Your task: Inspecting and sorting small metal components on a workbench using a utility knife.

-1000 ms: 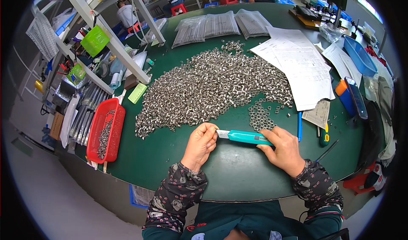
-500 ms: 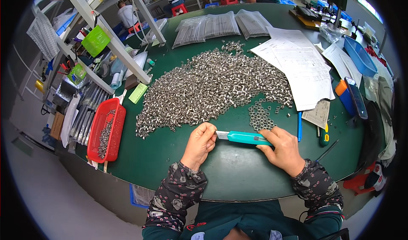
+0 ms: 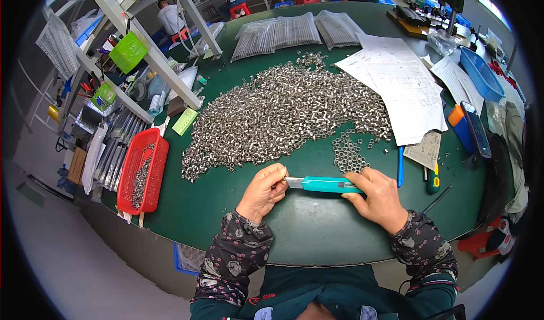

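Note:
A teal utility knife lies level across the front of the green table, with my right hand closed round its right end. The bared blade points left and meets the fingertips of my left hand. Thumb and forefinger of that hand are pinched together; anything small between them is too hidden to name. Beyond both hands spreads a wide heap of small shiny metal rings. A flat patch of rings standing on end sits just past my right hand.
A red basket with some metal parts stands at the left edge, near a green ruler-like piece. Papers, a blue pen and a phone lie at right. Bagged tubes lie at the back. People sit beyond.
My left hand has shifted slightly left, and the knife's blade end has dipped a little nearer to me. Both grips stay the same.

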